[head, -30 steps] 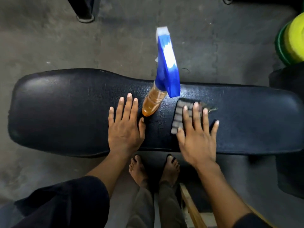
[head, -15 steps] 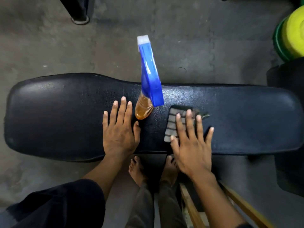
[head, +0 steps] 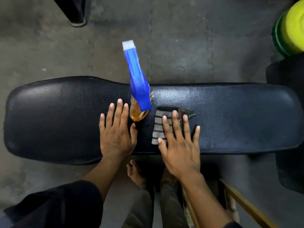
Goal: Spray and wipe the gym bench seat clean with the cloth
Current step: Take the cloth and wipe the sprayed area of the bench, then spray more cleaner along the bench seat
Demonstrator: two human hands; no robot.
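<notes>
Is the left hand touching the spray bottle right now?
Apart. The head view shows the left hand flat on the bench seat, with a strip of bare black seat between its fingers and the spray bottle.

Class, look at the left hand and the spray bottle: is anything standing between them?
Nothing visible does. The left hand lies flat on the bench seat, with the spray bottle standing just beside its fingers, bare seat between them.
</notes>
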